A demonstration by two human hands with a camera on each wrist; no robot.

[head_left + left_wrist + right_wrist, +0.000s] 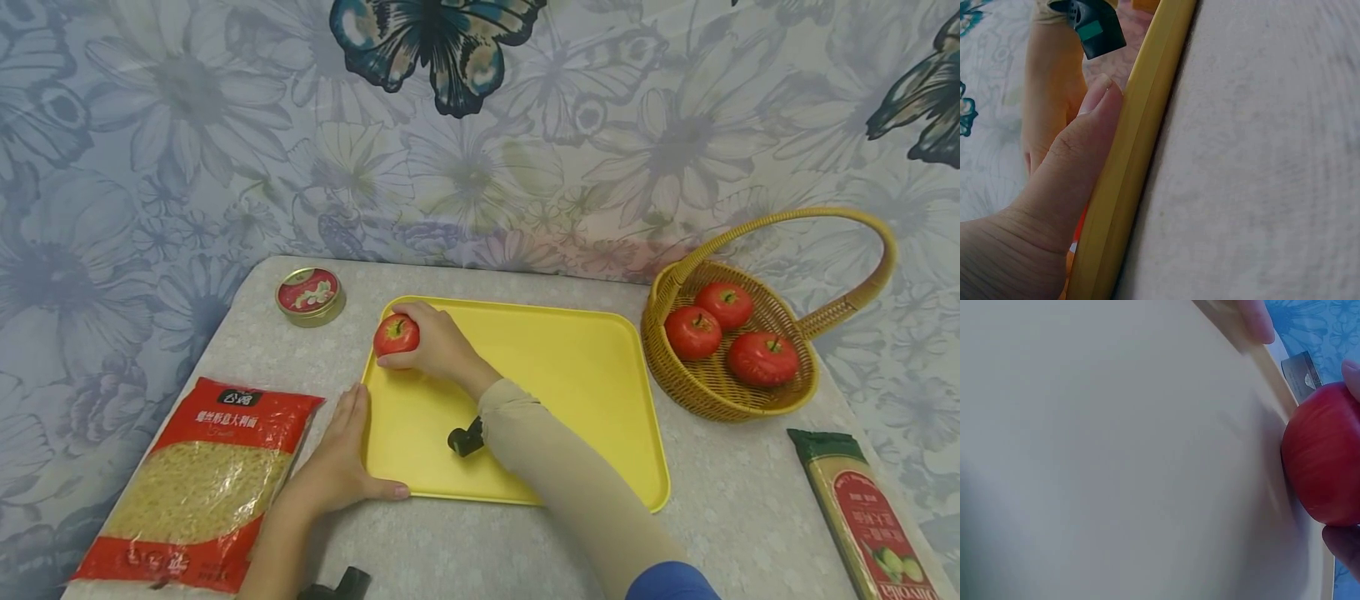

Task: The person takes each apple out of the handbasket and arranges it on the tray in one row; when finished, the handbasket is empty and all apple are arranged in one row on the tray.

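At the far left corner of a yellow tray [570, 375], my right hand [444, 346] grips a red apple [396, 336] between thumb and fingers. The right wrist view shows this apple [1322, 456] close to the tray's raised rim; whether its underside touches the tray is hidden. My left hand [337, 467] rests against the tray's near left corner, its fingers straight along the left side and the thumb along the front edge. In the left wrist view, the left thumb [1079, 140] touches the tray rim [1125, 169].
A wicker basket [686, 396] with three red apples stands at the right. Behind the tray's left corner sits a round tin [309, 297]. A bag of pasta [202, 483] lies at the left, and a green-topped packet [862, 517] at the right front. A patterned wall [480, 183] backs the table.
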